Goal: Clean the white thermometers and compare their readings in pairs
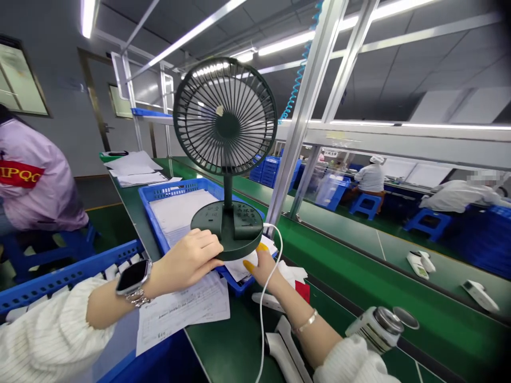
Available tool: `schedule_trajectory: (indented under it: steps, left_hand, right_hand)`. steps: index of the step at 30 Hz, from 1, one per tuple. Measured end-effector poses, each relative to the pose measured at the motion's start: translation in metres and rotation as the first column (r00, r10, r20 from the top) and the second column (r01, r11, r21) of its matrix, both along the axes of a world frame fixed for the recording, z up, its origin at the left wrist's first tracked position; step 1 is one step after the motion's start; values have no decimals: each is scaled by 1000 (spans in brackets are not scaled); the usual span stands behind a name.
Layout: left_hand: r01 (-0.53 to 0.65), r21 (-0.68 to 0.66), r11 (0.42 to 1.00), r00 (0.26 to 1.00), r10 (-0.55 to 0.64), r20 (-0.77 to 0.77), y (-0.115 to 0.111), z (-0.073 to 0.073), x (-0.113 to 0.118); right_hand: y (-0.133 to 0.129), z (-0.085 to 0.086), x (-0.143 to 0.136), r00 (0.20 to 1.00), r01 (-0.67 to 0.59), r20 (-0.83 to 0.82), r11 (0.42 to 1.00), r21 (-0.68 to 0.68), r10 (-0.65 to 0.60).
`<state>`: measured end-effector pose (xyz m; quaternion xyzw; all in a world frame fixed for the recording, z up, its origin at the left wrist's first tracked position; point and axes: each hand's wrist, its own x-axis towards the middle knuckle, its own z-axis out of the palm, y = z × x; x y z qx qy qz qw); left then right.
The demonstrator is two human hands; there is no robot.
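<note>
A dark green desk fan (227, 125) stands upright on its round base, held up over a blue basket with papers. My left hand (191, 255) grips the left side of the base, thumb underneath. At the base's lower right, my right hand (261, 263) has its fingers under the edge, with yellow covers on two fingertips. A white cable (262, 319) runs from behind the base down past my right wrist. Handwriting marks the top of the base. Printed sheets (187, 314) lie below my left forearm.
The blue basket (157, 223) holds stacked white sheets. White handheld devices (285, 348) lie near my right forearm, beside a jar (377, 327) with a metal lid. A metal post (297, 127) rises behind the fan. A person in pink (40, 170) sits at the left; others work farther right.
</note>
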<state>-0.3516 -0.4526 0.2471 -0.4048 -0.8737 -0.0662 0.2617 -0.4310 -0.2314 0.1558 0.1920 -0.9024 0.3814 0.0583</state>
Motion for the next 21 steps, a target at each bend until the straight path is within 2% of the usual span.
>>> schedule_trajectory:
  steps: [7, 10, 14, 17, 21]
  left_hand:
    - [-24, 13, 1000, 999, 23, 36, -6, -5, 0]
    - [-23, 10, 1000, 999, 23, 39, -6, -8, -3]
    - [-12, 11, 1000, 998, 12, 66, -2, -18, -9]
    - [-21, -14, 1000, 996, 22, 91, 7, -35, -17]
    - [-17, -37, 999, 993, 21, 113, 27, -68, -31]
  right_hand:
    - [-17, -28, 14, 993, -119, 16, 953, 277, 119]
    - [-16, -27, 17, 990, -128, -10, 935, 331, 139]
    - [-6, -18, 33, 982, -143, -67, 933, 330, 175]
    - [23, -15, 57, 985, -116, -82, 938, 328, 150]
    - [98, -24, 101, 999, 45, -43, 936, 348, -31]
